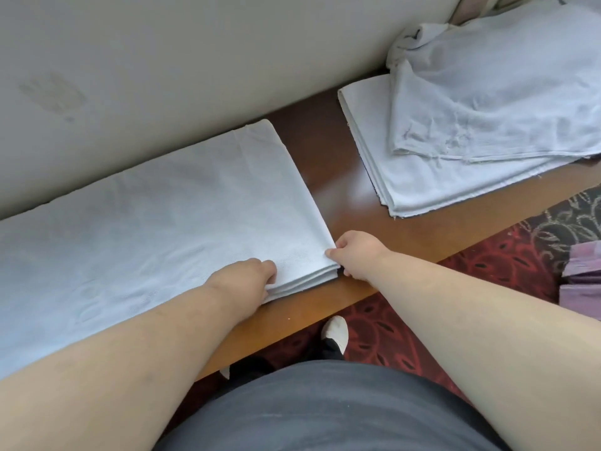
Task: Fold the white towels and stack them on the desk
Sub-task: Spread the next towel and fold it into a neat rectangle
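Observation:
A long white towel [169,216], folded in layers, lies along the wooden desk [341,177] against the wall. My left hand [247,275] grips its near edge, fingers curled round the layers. My right hand [354,252] pinches the towel's near right corner. At the right, a flat stack of folded white towels [383,170] sits on the desk, with loose, crumpled white towels [494,89] heaped on top of it.
A pale wall [162,66] runs behind the desk. Below the desk's front edge is a red and dark patterned carpet [487,265], where my shoe [335,330] shows. Purple folded cloths [582,281] sit at the far right.

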`<action>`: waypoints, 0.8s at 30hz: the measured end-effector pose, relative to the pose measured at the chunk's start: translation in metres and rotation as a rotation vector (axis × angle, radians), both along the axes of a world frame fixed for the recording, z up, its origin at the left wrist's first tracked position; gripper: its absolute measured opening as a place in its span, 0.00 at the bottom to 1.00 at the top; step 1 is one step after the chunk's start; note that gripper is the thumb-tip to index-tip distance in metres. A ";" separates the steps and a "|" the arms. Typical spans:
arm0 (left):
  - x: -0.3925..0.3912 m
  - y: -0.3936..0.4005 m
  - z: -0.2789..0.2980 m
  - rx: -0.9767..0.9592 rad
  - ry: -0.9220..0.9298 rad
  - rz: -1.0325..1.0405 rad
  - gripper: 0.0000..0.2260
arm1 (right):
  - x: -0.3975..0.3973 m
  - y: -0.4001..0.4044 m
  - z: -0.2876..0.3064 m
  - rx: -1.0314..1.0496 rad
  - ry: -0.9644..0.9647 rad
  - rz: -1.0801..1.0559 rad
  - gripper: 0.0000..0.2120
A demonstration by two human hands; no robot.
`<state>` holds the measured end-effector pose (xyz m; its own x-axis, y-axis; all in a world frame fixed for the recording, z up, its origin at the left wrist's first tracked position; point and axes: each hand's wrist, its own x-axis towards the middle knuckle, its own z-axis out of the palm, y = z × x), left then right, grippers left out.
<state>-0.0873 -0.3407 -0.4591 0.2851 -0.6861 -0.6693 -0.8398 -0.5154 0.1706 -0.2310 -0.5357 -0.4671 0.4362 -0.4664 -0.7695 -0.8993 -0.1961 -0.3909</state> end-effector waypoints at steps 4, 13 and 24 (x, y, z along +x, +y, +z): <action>0.008 -0.007 0.016 0.115 0.072 0.051 0.03 | 0.000 0.000 0.004 -0.033 -0.005 0.116 0.09; 0.007 -0.036 0.028 0.453 0.207 -0.028 0.06 | 0.006 0.016 0.004 -0.076 0.019 0.212 0.11; 0.129 -0.212 0.018 -0.261 -0.015 0.532 0.12 | 0.008 0.013 -0.010 -0.037 0.002 -0.134 0.16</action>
